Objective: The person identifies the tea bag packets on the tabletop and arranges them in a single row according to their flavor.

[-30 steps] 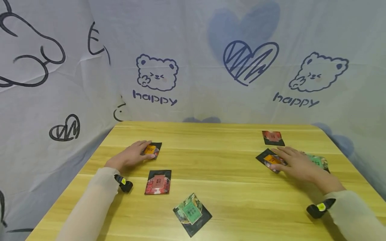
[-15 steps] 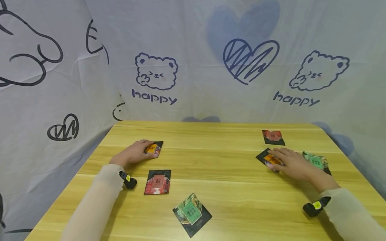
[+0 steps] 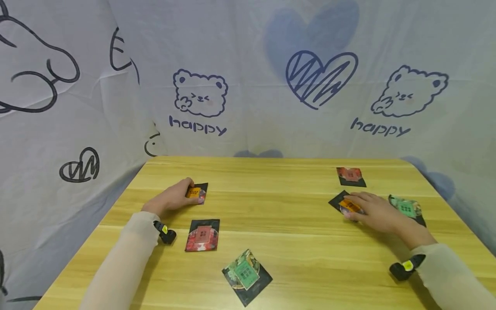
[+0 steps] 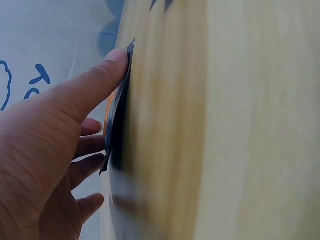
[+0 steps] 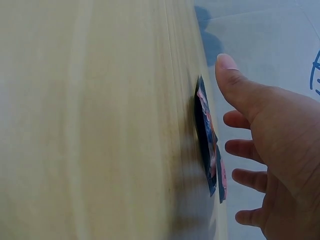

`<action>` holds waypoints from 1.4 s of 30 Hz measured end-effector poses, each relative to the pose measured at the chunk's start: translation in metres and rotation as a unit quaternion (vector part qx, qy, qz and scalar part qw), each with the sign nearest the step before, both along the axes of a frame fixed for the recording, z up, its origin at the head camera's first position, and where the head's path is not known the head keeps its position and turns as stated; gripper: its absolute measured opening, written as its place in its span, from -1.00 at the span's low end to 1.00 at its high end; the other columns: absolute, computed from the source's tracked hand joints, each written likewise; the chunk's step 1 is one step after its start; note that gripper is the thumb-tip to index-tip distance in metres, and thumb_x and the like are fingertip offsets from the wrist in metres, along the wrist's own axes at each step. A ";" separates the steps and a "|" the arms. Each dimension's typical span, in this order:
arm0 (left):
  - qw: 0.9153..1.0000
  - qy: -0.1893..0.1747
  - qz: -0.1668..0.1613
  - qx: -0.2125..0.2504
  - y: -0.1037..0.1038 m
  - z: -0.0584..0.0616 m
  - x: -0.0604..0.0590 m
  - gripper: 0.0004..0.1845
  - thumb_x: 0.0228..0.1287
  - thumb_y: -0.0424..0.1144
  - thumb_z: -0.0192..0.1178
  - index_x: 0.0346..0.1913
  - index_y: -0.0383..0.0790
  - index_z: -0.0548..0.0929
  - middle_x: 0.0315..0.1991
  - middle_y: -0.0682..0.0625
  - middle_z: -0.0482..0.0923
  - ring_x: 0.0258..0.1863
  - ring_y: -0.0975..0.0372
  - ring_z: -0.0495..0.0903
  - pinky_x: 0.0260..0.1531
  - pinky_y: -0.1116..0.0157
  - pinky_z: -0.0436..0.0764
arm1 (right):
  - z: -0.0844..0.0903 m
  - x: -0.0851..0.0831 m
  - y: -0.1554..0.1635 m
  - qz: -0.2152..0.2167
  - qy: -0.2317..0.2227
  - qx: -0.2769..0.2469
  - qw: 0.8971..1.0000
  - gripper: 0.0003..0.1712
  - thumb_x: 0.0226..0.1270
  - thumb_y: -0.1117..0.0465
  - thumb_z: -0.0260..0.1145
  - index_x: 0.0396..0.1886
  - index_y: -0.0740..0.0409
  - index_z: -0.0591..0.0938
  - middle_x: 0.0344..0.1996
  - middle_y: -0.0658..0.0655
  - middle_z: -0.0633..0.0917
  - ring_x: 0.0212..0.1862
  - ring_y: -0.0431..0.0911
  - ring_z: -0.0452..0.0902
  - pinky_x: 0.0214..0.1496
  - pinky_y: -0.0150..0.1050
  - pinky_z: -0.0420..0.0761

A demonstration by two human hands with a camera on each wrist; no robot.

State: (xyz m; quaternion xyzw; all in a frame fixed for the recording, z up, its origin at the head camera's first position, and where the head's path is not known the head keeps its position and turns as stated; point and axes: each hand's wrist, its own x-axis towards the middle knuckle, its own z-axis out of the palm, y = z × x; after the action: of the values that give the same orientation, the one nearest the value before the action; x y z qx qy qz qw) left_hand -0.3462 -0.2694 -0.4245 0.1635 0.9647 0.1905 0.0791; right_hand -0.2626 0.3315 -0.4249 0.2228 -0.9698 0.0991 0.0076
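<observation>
Two black packets with orange labels lie on the wooden table, one by each hand. At the far left, my left hand is over one orange-labelled packet. Its thumb rests on the packet near one corner, and its loosely bent fingers meet the printed side in the left wrist view. On the right, my right hand hovers over the other orange-labelled packet. The right wrist view shows its fingers spread and relaxed, apart from that packet. The hand covers part of it in the head view.
A red packet and a green packet lie nearer on the table. Another red packet is at the far right, with a green packet beside my right hand. A printed white cloth hangs behind.
My left hand has shifted slightly right, and its fingers have drawn back, uncovering more of the packet's label. My right hand has moved slightly left, exposing more of the green packet beside it.
</observation>
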 end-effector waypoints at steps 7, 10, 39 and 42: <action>0.999 0.025 -0.024 -0.006 -0.001 -0.003 -0.002 -0.47 0.23 0.21 0.27 -0.17 -0.19 0.39 -0.14 -0.11 0.36 -0.24 0.08 0.37 -0.24 0.13 0.37 | -0.002 0.002 0.000 0.003 0.007 -0.002 1.000 -0.21 0.38 -0.29 0.15 0.35 0.20 0.47 0.29 0.40 0.41 0.30 0.40 0.24 0.25 0.38 0.23; 0.999 0.037 -0.032 -0.015 -0.003 -0.003 -0.003 -0.50 0.27 0.22 0.23 -0.17 -0.18 0.42 -0.12 -0.13 0.39 -0.21 0.06 0.38 -0.22 0.10 0.39 | -0.002 0.002 0.000 0.002 0.001 -0.003 1.000 -0.22 0.38 -0.29 0.15 0.34 0.20 0.48 0.29 0.39 0.41 0.30 0.40 0.24 0.25 0.37 0.24; 0.996 0.039 -0.024 -0.077 0.003 0.007 0.025 -0.36 0.46 0.03 0.10 0.42 -0.32 0.33 0.30 -0.32 0.32 0.29 -0.18 0.29 0.27 -0.13 0.31 | -0.003 -0.001 -0.014 -0.002 -0.006 0.027 1.000 -0.43 0.47 0.05 0.20 0.35 0.25 0.47 0.23 0.46 0.46 0.21 0.49 0.30 0.19 0.38 0.29; 0.997 0.036 -0.021 -0.068 0.002 0.006 0.024 -0.41 0.49 0.00 0.06 0.41 -0.28 0.34 0.27 -0.26 0.36 0.26 -0.11 0.36 0.25 -0.10 0.35 | -0.003 -0.001 -0.015 -0.002 -0.008 0.030 1.000 -0.43 0.47 0.06 0.20 0.34 0.28 0.47 0.23 0.48 0.46 0.21 0.49 0.30 0.18 0.38 0.30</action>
State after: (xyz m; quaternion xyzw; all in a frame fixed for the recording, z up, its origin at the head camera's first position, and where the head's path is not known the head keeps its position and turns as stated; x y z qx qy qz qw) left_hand -0.3225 -0.2673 -0.4181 0.1846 0.9741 0.1164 0.0588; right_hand -0.2632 0.3165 -0.4276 0.2204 -0.9728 0.0715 -0.0068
